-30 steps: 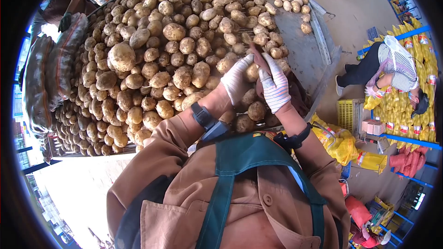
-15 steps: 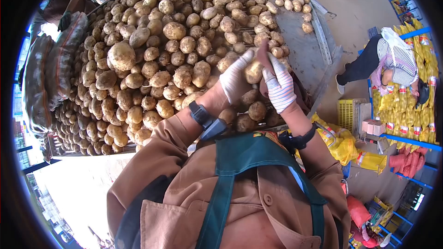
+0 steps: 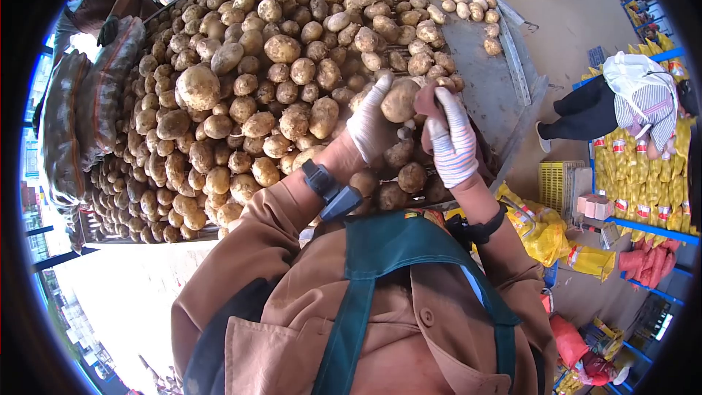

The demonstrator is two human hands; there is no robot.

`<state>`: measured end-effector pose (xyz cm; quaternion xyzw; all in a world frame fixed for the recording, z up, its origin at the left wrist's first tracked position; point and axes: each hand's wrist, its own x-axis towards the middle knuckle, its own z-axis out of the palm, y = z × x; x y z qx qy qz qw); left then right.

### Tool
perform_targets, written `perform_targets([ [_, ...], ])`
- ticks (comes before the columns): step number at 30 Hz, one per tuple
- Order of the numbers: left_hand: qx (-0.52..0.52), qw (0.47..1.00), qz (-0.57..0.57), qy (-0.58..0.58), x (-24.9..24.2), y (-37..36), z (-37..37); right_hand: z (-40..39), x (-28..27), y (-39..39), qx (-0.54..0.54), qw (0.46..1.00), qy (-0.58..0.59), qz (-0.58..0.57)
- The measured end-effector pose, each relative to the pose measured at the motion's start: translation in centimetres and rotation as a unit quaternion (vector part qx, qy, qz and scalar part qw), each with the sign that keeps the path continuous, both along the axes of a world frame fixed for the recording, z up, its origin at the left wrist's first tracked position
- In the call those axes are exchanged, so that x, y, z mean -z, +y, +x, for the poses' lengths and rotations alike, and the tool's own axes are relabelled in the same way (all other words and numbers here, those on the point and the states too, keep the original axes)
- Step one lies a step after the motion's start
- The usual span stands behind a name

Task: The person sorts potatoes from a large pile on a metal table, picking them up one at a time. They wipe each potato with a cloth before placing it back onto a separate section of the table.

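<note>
My left hand (image 3: 368, 123), in a white glove, closes around a potato (image 3: 399, 100), with the thumb up along its near side and the other fingers mostly hidden. In a striped white glove, my right hand (image 3: 453, 139) grips a reddish-brown cloth (image 3: 426, 102). The cloth sits against the potato's right side, and more brown fabric hangs below and behind that hand. Under and around both hands lies a broad heap of soil-marked potatoes (image 3: 295, 121) on a slatted table.
Loose potatoes lie on the metal tray (image 3: 479, 58) at the right, inside its raised rail. Full mesh sacks (image 3: 106, 95) stand at the left. A person (image 3: 643, 95) bends over yellow net bags (image 3: 643, 183) at the right. A yellow crate (image 3: 556, 183) stands nearby.
My right hand has shifted slightly right and down, and the cloth has dropped from its raised fold to the potato's right side. The potato now shows more of its face.
</note>
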<state>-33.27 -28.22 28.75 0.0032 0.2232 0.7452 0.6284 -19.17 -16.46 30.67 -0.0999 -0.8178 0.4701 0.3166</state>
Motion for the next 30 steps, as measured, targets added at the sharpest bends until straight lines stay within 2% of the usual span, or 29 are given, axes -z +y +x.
perform_targets([
  [1,0.061,0.919,0.051,-0.385,0.9,0.6,-0.6,0.1,-0.2,-0.6,-0.003,0.990,-0.067,0.124],
  [2,0.091,0.858,0.107,-0.494,2.0,0.7,-1.1,0.4,-0.3,-1.1,-0.006,0.960,-0.134,0.244],
  [3,0.133,0.782,0.146,-0.591,3.1,0.8,-1.6,1.1,1.0,-0.6,-0.027,0.960,-0.160,0.229],
  [4,0.153,0.853,0.201,-0.456,3.9,0.5,-2.1,1.5,3.0,0.5,0.009,0.970,-0.158,0.182],
  [5,0.167,0.902,0.252,-0.309,4.5,0.2,-2.5,1.8,5.1,1.8,0.041,0.978,-0.157,0.134],
  [6,0.082,0.958,0.180,-0.210,2.3,-0.1,-1.6,2.2,6.1,2.5,0.075,0.981,-0.157,0.084],
  [7,0.012,0.994,0.072,-0.076,0.1,-0.5,-0.7,2.5,5.5,2.8,0.090,0.991,-0.092,0.047],
  [8,-0.030,0.997,-0.053,0.047,-2.1,-0.8,0.3,2.9,5.2,3.1,0.106,0.989,-0.090,0.057],
  [10,0.003,0.999,-0.023,-0.035,-0.9,-0.8,0.2,2.4,1.4,1.4,0.036,0.999,-0.017,0.017],
  [11,0.006,0.998,-0.024,-0.054,-0.7,-0.7,0.4,2.1,-0.2,0.9,0.009,0.996,-0.017,0.089],
  [12,0.046,0.994,0.051,-0.080,0.2,-0.4,0.5,1.8,-1.0,0.4,-0.018,0.987,-0.018,0.161],
  [13,-0.013,0.984,0.015,0.175,1.6,0.4,1.3,1.0,-1.0,-0.2,-0.024,0.979,0.028,0.199],
  [15,-0.002,0.967,0.059,0.248,3.4,0.9,1.7,0.7,0.6,0.3,-0.019,1.000,0.018,0.010],
  [16,0.065,0.986,0.136,0.068,3.8,0.4,0.7,0.6,1.4,0.4,-0.019,0.996,0.014,-0.084],
  [17,0.130,0.963,0.207,-0.115,4.3,0.3,0.2,1.4,1.7,1.0,-0.010,0.998,0.004,-0.062],
  [18,0.094,0.986,0.134,0.021,4.0,0.5,0.6,1.6,1.4,1.0,-0.002,1.000,0.016,-0.012],
  [19,0.054,0.985,0.056,0.156,3.8,0.7,1.3,2.0,0.9,1.0,0.005,0.999,0.025,0.037],
  [20,0.025,0.993,0.012,0.117,3.6,0.3,2.1,2.6,0.4,0.8,0.012,0.996,0.034,0.085],
  [21,0.004,1.000,0.012,0.003,1.4,0.3,3.1,2.8,0.1,0.2,-0.013,0.995,0.029,0.097],
  [22,-0.005,0.999,0.019,-0.048,0.3,0.5,3.8,2.9,1.3,-0.7,-0.015,0.997,-0.010,0.080],
  [23,-0.013,0.997,0.025,-0.067,-0.5,0.7,4.3,3.6,1.7,-1.0,-0.022,0.991,-0.010,0.130],
  [24,-0.034,0.999,0.029,-0.021,-0.2,0.9,4.5,4.1,1.6,-1.2,-0.032,0.983,-0.012,0.178],
  [25,-0.071,0.995,-0.019,-0.069,-1.2,1.3,4.7,4.5,2.4,-0.7,-0.079,0.966,0.008,0.247],
  [26,-0.108,0.985,-0.068,-0.117,-2.2,1.7,5.1,5.3,3.9,0.4,-0.074,0.953,-0.094,0.278],
  [27,-0.072,0.991,-0.058,-0.095,-1.6,0.8,4.4,6.2,5.4,1.8,-0.069,0.930,-0.193,0.305],
  [28,-0.022,0.995,0.053,-0.085,-0.5,0.5,3.9,6.7,5.6,2.6,-0.063,0.897,-0.289,0.330],
  [29,0.031,0.983,0.163,-0.073,0.7,0.4,3.5,7.5,5.5,3.1,-0.005,0.934,-0.259,0.246],
  [30,0.084,0.957,0.271,-0.062,1.8,0.4,3.0,7.8,5.7,3.6,0.041,0.965,-0.152,0.208],
])
